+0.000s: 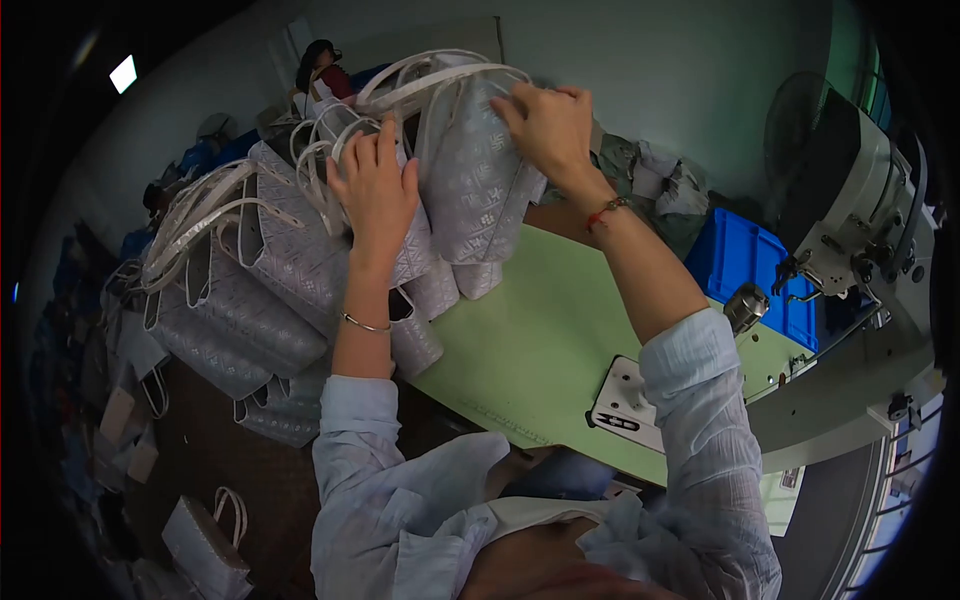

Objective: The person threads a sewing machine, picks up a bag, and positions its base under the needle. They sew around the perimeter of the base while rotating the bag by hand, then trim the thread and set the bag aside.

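A pale silver patterned handbag with white strap handles stands at the far end of the green worktable. My right hand is closed at this bag's upper right edge, thumb against its side and fingers curled over, partly out of sight. To the left, my left hand is open, its fingers spread and pointing away from me over the handles of the neighbouring bags. A heap of similar silver handbags lies left of that hand, their handles looped upward.
An industrial sewing machine stands at right, beside a blue crate. A white metal plate is set in the tabletop. Another handbag sits on the floor at lower left. A person is in the background.
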A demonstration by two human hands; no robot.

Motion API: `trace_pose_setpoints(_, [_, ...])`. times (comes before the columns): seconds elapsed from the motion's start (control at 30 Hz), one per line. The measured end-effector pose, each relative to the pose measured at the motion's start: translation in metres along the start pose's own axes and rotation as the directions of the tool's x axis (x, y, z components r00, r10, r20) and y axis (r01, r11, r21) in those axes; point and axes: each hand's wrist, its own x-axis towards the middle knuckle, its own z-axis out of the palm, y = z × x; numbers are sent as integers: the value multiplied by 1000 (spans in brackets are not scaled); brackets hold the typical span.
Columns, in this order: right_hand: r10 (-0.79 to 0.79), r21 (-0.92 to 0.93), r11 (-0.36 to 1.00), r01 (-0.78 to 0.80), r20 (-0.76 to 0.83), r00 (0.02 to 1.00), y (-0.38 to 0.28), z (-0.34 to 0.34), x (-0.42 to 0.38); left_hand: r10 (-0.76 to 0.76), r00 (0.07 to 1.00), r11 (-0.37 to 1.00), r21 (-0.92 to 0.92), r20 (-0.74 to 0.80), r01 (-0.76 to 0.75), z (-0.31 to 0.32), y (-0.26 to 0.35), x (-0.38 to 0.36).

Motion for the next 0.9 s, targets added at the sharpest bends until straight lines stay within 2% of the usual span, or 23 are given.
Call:
trace_pose_setpoints(0.03, [13, -17, 1000, -13, 10, 1000, -2, -23, 2, 9, 1000, 999, 31, -16, -9, -1, 0, 0])
trace_pose_setpoints(0.07, [206, 113, 971, -209, 37, 978, -3, -52, 3, 21, 999, 998, 52, -31, -20, -1, 2, 0])
trace_pose_setpoints(0.1, [395, 222, 888, -402, 75, 916, 0, -75, -5, 19, 1000, 998, 54, 7, -20, -3, 3, 1])
trace_pose_setpoints(0.13, [427, 171, 885, -432, 65, 902, 3, -88, -18, 39, 999, 998, 39, -12, -39, -9, 7, 1])
trace_pose_setpoints(0.17, [430, 292, 862, -413, 6, 903, 0, -98, -30, 64, 997, 998, 11, -36, -64, -16, 13, 0])
trace_pose_setpoints(0.2, [458, 347, 848, -400, -99, 884, 18, -135, -53, 110, 987, 960, -245, -117, -136, -19, 36, -9])
trace_pose_setpoints(0.23, [477, 303, 854, -423, -131, 869, 18, -150, -68, 103, 975, 896, -407, -196, -176, -36, 28, -33])
trace_pose_setpoints(0.27, [587, 411, 760, -504, -103, 803, 14, -162, -85, 68, 980, 669, -720, -186, -183, -37, 34, -59])
trace_pose_setpoints(0.3, [678, 522, 647, -556, -61, 732, 11, -172, -101, 40, 986, 355, -920, -161, -165, -34, 39, -89])
trace_pose_setpoints(0.37, [751, 641, 465, -610, 80, 656, 9, -186, -136, 259, 961, 455, -865, -98, -212, -32, 38, -148])
trace_pose_setpoints(0.4, [754, 640, 466, -611, 74, 653, 6, -189, -153, 264, 959, 450, -867, -100, -215, -37, 45, -146])
trace_pose_setpoints(0.47, [754, 800, 248, -547, 195, 627, 3, -197, -179, 549, 827, 628, -595, -119, -502, -57, 54, -137])
trace_pose_setpoints(0.5, [751, 801, 248, -545, 197, 631, 4, -204, -188, 671, 737, 650, -419, -76, -634, -73, 60, -128])
trace_pose_setpoints(0.57, [708, 867, 0, -499, 352, 612, 12, -223, -207, 766, 643, 628, -220, 3, -747, -104, 81, -110])
trace_pose_setpoints(0.6, [713, 857, -16, -515, 370, 595, 20, -230, -218, 588, 807, 556, -698, -52, -450, -124, 107, -95])
trace_pose_setpoints(0.63, [705, 861, -20, -508, 372, 604, 23, -237, -225, 491, 871, 434, -863, -15, -259, -120, 111, -94])
trace_pose_setpoints(0.67, [731, 859, -47, -509, 377, 569, 26, -242, -231, 386, 922, 246, -966, 22, -79, -117, 115, -92])
trace_pose_setpoints(0.7, [756, 857, -75, -509, 382, 531, 30, -247, -236, 190, 977, 308, -951, 100, 37, -85, 98, -105])
trace_pose_setpoints(0.77, [720, 862, -83, -500, 399, 568, 43, -255, -247, -9, 986, 351, -923, 168, 160, -73, 95, -98])
trace_pose_setpoints(0.8, [729, 815, -37, -578, 418, 542, 53, -255, -254, 183, 983, 488, -865, -31, -118, -86, 109, -78])
trace_pose_setpoints(0.83, [739, 758, 7, -653, 435, 514, 63, -255, -262, 267, 963, 439, -883, -47, -165, -95, 125, -67])
trace_pose_setpoints(0.87, [742, 755, -2, -655, 440, 505, 74, -255, -268, 349, 935, 383, -901, -63, -204, -103, 141, -57])
trace_pose_setpoints(0.9, [758, 761, -60, -646, 456, 466, 87, -255, -271, 418, 908, 322, -934, -7, -156, -115, 162, -42])
